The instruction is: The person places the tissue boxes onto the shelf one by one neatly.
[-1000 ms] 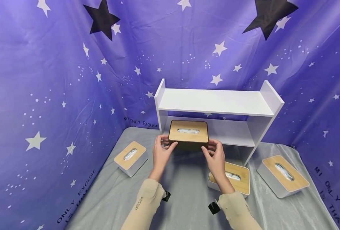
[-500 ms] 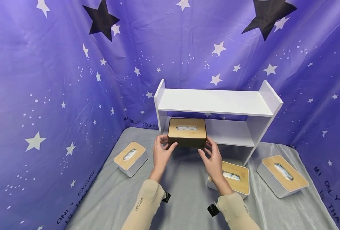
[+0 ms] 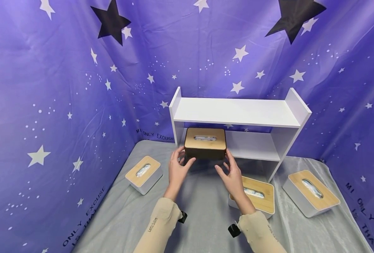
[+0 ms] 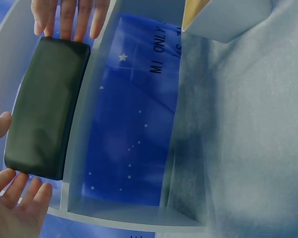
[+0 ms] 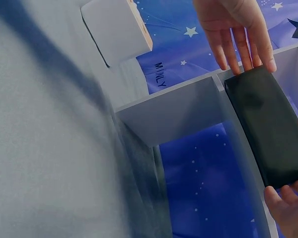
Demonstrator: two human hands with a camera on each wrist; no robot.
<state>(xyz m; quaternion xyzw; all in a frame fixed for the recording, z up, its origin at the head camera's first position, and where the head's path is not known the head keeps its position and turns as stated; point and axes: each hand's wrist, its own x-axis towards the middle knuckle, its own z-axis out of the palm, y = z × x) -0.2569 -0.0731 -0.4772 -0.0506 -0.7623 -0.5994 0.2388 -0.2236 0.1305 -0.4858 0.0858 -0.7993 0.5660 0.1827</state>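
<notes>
A dark tissue box [image 3: 205, 144] with a bamboo top and a slot stands at the left part of the white shelf's middle level [image 3: 253, 144], near its front edge. My left hand [image 3: 176, 172] is at its left end, fingertips touching it, as the left wrist view shows. At the opposite end, fairly straight fingers of my right hand [image 3: 232, 177] touch the box, with the thumb held apart in front. The wrist views show a plain dark face of the tissue box [image 4: 47, 109]. Whether it rests fully on the board is hard to tell.
A white tissue box [image 3: 144, 172] sits left on the grey cloth [image 3: 120, 225]. Another white tissue box [image 3: 263, 196] stands behind my right forearm, and a third tissue box [image 3: 311, 193] lies farther right. Starry purple curtains [image 3: 32, 88] surround the shelf [image 3: 234, 110].
The dark tissue box has moved back and slightly left, farther over the middle shelf. My right hand has followed it leftward, its thumb moving away from the front. My left hand has barely moved.
</notes>
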